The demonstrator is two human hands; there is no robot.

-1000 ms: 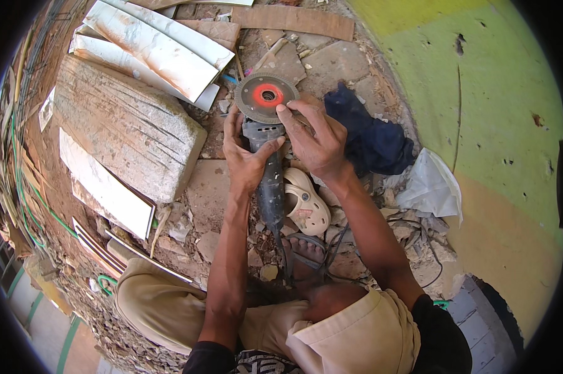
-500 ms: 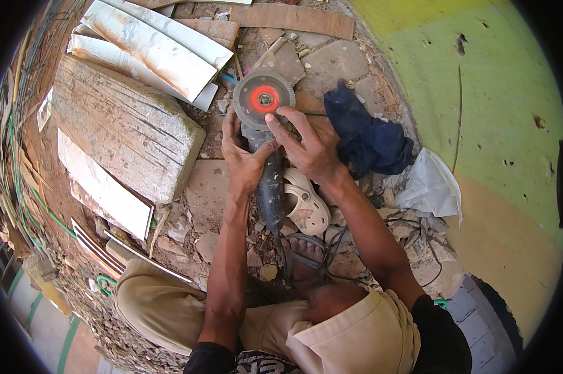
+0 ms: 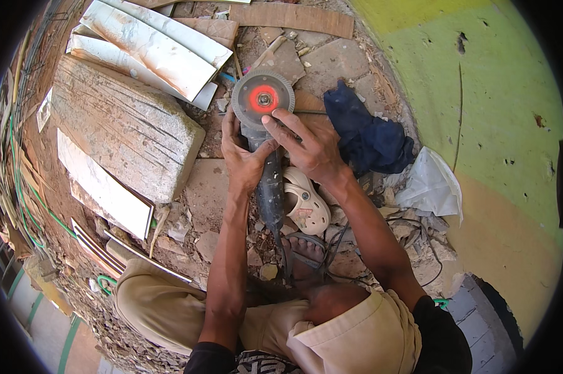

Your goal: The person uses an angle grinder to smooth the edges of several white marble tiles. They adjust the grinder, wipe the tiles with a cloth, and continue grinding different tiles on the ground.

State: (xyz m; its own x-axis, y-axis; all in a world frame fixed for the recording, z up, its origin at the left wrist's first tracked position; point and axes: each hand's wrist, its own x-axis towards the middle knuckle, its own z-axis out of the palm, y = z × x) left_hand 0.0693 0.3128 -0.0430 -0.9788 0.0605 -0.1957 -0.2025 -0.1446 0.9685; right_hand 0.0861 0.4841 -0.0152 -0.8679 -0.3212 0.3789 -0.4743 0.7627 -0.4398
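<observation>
- Grinder [image 3: 271, 187]: lying near the centre of the view, between the forearms; its long axis is running almost upright, the head pointing just short of 12 o'clock and the cord end just short of 6.
- Disc [image 3: 248, 111]: facing the viewer at the grinder's 12 o'clock end, its red centre showing.
- Left hand [image 3: 243, 163]: grasping the grinder from 9 o'clock, the thumb crossing the body and the other fingers curling along its side, partly hidden.
- Right hand [image 3: 312, 148]: reaching in from 4 o'clock, loosely opened; two digits are extending, slightly apart, over the disc's lower edge, whether pressing cannot be told.
- Surroundings, from the grinder: clog [image 3: 312, 215] lying between 4 and 5 o'clock, cloth [image 3: 375, 140] between 2 and 3, block [image 3: 125, 124] between 9 and 10.
</observation>
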